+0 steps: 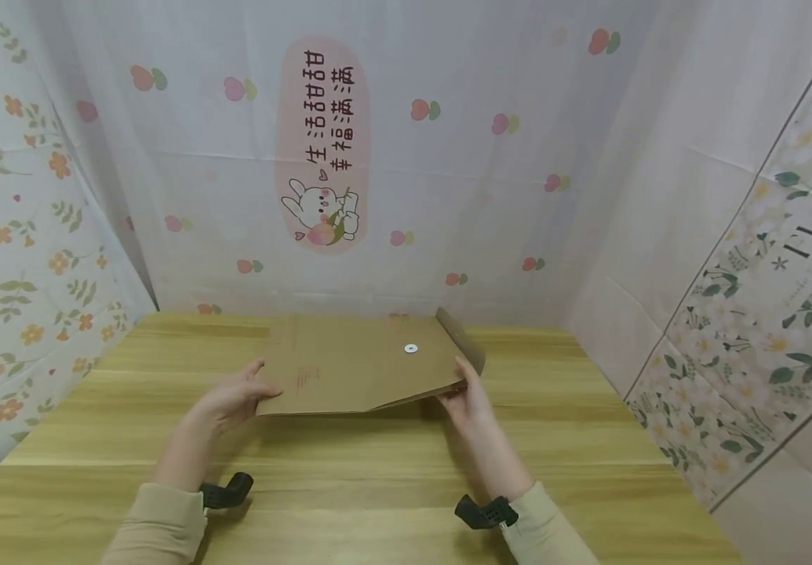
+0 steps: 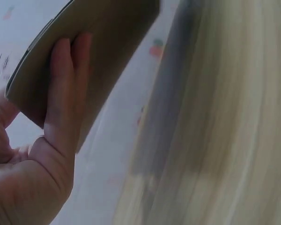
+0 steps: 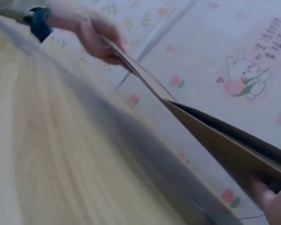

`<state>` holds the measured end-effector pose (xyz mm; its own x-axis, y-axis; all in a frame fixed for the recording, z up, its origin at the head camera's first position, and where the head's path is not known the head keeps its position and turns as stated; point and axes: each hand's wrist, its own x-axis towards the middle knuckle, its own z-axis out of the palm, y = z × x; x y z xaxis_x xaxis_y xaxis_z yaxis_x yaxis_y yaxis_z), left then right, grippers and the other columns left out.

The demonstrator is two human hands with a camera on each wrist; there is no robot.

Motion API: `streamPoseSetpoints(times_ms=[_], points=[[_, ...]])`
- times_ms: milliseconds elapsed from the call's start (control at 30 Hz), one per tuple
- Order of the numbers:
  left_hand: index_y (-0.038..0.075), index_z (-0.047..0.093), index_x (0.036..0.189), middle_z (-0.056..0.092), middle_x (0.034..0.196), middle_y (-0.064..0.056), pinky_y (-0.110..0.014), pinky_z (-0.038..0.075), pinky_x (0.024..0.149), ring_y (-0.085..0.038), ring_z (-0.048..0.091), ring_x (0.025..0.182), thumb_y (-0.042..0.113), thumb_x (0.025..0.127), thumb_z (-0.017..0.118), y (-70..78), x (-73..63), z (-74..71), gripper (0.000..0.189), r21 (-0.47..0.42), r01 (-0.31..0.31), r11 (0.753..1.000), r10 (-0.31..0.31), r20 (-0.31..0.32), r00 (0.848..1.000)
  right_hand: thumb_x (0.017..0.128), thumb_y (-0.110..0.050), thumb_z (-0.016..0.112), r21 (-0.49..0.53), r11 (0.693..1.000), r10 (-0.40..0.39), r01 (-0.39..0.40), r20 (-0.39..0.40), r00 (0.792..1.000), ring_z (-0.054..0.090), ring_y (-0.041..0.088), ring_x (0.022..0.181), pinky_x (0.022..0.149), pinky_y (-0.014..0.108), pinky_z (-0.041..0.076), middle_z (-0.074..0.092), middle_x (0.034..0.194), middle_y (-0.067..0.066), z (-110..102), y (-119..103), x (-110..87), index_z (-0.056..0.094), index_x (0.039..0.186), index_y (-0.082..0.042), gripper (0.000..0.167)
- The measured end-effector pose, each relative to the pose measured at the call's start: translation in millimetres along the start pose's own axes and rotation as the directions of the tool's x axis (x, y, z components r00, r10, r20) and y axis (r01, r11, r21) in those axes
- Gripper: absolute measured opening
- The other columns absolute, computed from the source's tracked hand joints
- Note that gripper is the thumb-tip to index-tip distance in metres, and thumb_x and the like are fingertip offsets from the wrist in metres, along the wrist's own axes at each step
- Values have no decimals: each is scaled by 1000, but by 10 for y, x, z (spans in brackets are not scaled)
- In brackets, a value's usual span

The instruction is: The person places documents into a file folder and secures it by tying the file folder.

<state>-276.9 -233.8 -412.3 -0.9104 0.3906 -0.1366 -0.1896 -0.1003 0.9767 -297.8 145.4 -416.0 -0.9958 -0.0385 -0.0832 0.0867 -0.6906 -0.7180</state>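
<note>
A flat brown kraft paper document envelope is held level just above the table, its flap raised at the right end. On its face are a small white button and faint red print. My left hand grips the left near corner; in the left wrist view its fingers lie along the underside. The right hand pinches the right near corner beside the flap. From the right wrist view the envelope is seen edge-on, with a dark gap between its layers. What lies inside is hidden.
A wood-grain table lies under the envelope. Behind it hangs a white curtain with fruit prints and a rabbit drawing. Flowered cloths close off the left and right sides. Black wrist mounts sit at both cuffs.
</note>
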Motion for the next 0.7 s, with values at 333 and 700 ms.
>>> streamPoseSetpoints(times_ms=[333,700], points=[[11,-29,146,-8,152,-31,-57,20,108,-34,47,121,-7,89,57,-84,203,462,104,-73,-48,996,48,-3,999,97,4,39,73,996,-53,57,-61,997,33,25,130,113,35,22,34,131,9,83,-80,-36,32,126,-6,31],[7,12,145,51,133,-19,-46,48,91,-29,59,110,-8,89,57,-242,423,939,73,-186,-150,971,162,55,985,98,3,43,1,994,-108,109,-118,987,44,23,123,111,37,27,44,128,9,185,-123,67,35,132,-2,35]])
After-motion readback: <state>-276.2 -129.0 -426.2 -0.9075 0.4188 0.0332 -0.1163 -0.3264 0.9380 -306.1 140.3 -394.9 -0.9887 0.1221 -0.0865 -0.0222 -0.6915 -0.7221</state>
